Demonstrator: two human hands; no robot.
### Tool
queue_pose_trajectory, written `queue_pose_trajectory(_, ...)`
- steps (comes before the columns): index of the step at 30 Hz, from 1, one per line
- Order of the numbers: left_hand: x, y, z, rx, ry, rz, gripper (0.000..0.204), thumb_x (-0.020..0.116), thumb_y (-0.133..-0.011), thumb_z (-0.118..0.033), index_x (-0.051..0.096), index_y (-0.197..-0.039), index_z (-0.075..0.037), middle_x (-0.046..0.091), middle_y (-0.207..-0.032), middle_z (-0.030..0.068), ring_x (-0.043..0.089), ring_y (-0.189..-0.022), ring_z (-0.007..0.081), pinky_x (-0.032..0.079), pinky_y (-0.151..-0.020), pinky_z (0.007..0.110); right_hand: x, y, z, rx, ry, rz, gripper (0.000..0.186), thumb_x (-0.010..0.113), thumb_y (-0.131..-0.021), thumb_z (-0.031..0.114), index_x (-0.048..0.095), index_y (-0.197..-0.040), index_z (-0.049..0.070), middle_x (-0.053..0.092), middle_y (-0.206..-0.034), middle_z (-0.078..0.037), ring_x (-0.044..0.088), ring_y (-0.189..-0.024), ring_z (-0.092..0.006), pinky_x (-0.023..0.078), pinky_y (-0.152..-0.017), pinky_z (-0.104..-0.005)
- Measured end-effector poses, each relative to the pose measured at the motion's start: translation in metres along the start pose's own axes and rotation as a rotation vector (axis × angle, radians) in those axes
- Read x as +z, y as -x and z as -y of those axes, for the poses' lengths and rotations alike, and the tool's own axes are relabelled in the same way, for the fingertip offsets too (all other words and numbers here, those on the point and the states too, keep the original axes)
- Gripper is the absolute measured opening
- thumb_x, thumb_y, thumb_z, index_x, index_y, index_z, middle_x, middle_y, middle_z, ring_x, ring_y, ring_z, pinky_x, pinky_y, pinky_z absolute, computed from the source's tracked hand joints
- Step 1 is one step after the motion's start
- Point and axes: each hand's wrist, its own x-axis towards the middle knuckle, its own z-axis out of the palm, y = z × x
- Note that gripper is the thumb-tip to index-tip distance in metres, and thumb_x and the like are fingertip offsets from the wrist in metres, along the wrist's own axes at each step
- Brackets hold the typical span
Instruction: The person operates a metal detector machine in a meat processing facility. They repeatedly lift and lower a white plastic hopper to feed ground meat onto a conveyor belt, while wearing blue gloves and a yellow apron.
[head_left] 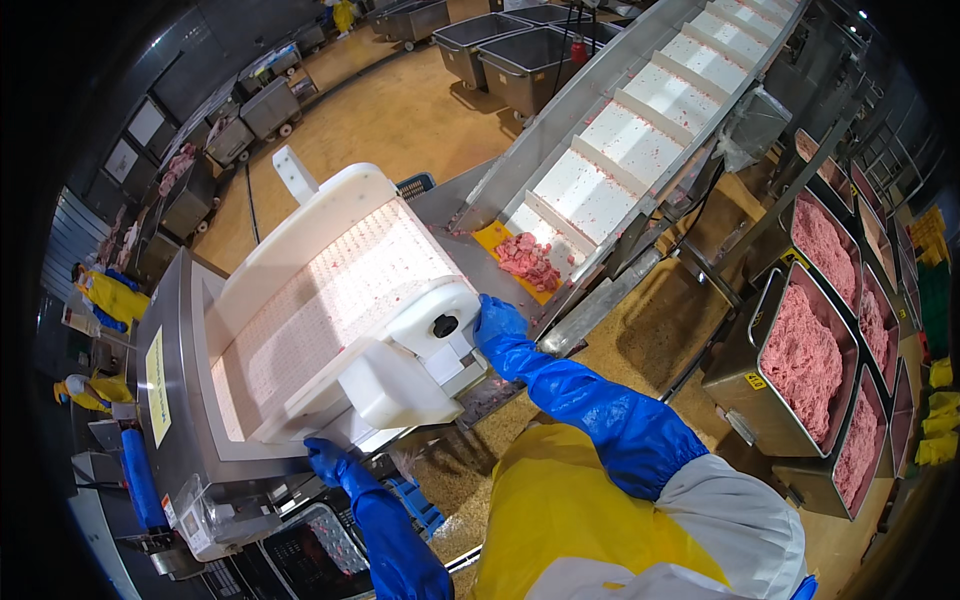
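A white belt conveyor (330, 290) with raised white side walls slopes out of a steel machine (185, 370). My right hand (498, 325), in a blue glove and sleeve, is wrapped against the white end of its side wall, beside a black knob (445, 325). My left hand (325, 461), gloved in blue, touches the lower edge of the machine with bent fingers; their far side is hidden. Just beyond my right hand, ground pink meat (527, 260) lies on a yellow plate (488, 236) at the foot of a white cleated conveyor (640, 130).
Steel bins (735, 375) heaped with ground meat stand at the right. Grey wheeled carts (525, 70) are at the back. Co-workers in yellow aprons (115, 295) are at the far left. A control panel (315, 550) lies below my left hand.
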Motion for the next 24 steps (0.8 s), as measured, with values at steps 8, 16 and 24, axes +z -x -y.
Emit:
queue_pose_trajectory(8, 0.004, -0.004, 0.003, -0.008, 0.009, 0.01, 0.077, 0.031, -0.099, -0.064, 0.076, -0.11, -0.002, 0.072, -0.107, 0.0275, 0.067, -0.103, 0.049, 0.052, -0.09, 0.056, -0.003, -0.002, 0.002, 0.008, 0.002, 0.024, 0.037, 0.06, -0.087, 0.016, 0.065, -0.122, 0.006, 0.072, -0.104, -0.018, 0.069, -0.094, -0.039, 0.055, -0.081, -0.0512)
queue_pose_trajectory(16, -0.004, 0.002, 0.0, -0.016, 0.005, 0.024, 0.077, 0.031, -0.099, -0.064, 0.076, -0.11, -0.002, 0.072, -0.108, 0.0268, 0.067, -0.103, 0.0491, 0.052, -0.09, 0.056, 0.003, -0.001, 0.001, 0.025, -0.017, -0.01, 0.03, 0.06, -0.087, 0.014, 0.067, -0.115, 0.006, 0.072, -0.097, -0.019, 0.07, -0.089, -0.0398, 0.056, -0.08, -0.0519)
queue_pose_trajectory(24, 0.007, -0.007, 0.007, -0.032, -0.061, -0.027, 0.073, 0.033, -0.099, -0.067, 0.078, -0.109, -0.011, 0.075, -0.102, 0.0207, 0.071, -0.096, 0.044, 0.056, -0.083, 0.055, 0.002, -0.002, 0.002, 0.015, 0.021, 0.005, 0.023, 0.06, -0.089, 0.017, 0.066, -0.11, 0.009, 0.072, -0.095, -0.017, 0.07, -0.089, -0.0376, 0.056, -0.078, -0.0508)
